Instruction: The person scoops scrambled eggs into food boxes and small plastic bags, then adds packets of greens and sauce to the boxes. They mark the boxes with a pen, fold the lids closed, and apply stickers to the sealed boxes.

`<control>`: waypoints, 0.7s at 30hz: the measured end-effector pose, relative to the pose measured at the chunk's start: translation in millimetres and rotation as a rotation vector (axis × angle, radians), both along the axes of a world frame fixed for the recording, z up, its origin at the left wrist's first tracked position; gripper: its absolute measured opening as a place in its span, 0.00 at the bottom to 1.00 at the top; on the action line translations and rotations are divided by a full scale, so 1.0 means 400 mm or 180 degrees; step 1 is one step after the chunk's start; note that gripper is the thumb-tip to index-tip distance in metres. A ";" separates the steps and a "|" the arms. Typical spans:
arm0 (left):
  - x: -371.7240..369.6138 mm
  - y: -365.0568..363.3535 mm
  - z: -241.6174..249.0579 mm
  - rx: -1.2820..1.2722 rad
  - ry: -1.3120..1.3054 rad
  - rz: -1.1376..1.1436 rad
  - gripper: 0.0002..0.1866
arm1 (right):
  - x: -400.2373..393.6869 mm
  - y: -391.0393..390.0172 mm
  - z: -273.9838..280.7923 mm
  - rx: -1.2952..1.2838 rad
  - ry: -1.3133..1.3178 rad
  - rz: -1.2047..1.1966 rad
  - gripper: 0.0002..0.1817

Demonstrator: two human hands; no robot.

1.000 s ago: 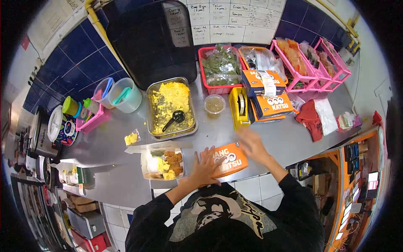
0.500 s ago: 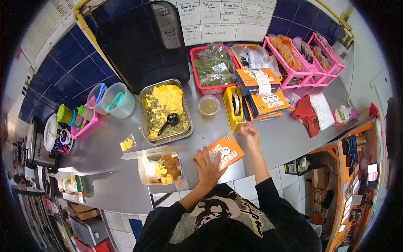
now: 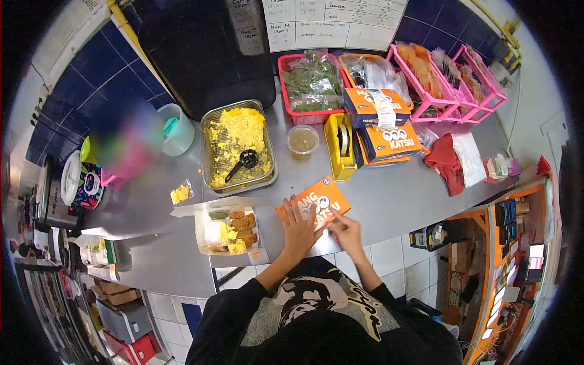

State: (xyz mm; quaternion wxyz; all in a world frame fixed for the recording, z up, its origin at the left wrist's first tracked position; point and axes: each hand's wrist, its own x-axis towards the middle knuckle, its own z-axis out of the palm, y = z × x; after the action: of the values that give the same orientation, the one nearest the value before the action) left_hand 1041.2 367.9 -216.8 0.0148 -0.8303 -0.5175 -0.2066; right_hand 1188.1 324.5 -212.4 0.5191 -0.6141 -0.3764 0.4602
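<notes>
An orange box with white print (image 3: 337,198) lies closed on the steel counter near its front edge. My left hand (image 3: 298,231) rests on the box's left part with the fingers spread. At the box's lower right edge, my right hand (image 3: 345,232) has its thumb and fingers pinched together; whatever is between them is too small to make out. Left of my left hand stands an open box of food (image 3: 226,231) with rice, yellow egg and fried pieces. The yellow tape dispenser (image 3: 340,149) is behind the orange box.
A metal tray of egg (image 3: 210,176) with a black spoon stands behind the open box. A lidded cup (image 3: 303,140), a red basket of packets (image 3: 313,85), stacked orange boxes (image 3: 389,143), pink racks (image 3: 459,91) and a red cloth (image 3: 447,164) line the back and right.
My right hand has moved from the tape dispenser down to the orange box's right edge. My left hand stays on the box. The view has shifted slightly.
</notes>
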 end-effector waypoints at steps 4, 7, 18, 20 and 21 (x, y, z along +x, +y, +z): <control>-0.030 0.013 0.011 0.0035 0.0165 -0.0868 0.28 | -0.014 0.004 -0.040 -0.0116 0.0051 0.0150 0.26; -0.042 0.019 -0.012 0.0266 0.0381 -0.1456 0.26 | 0.010 0.003 -0.066 0.0018 -0.0342 0.0276 0.27; -0.443 -0.001 0.250 0.0555 -0.1909 0.0634 0.26 | -0.250 0.181 0.136 0.2262 -0.2880 0.0634 0.13; -0.558 0.054 0.289 0.1231 -0.1352 0.1213 0.31 | -0.341 0.228 0.100 0.1568 -0.2749 0.1389 0.24; -0.654 0.085 0.250 0.1245 -0.0512 0.1217 0.28 | -0.373 0.219 0.133 0.1025 -0.2752 0.1567 0.26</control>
State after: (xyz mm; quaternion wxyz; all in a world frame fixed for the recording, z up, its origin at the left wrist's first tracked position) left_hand 779.4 401.8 -117.0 0.1723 -0.6799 -0.6145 -0.3612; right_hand 1038.8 412.2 -159.0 0.2805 -0.5538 -0.7555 0.2093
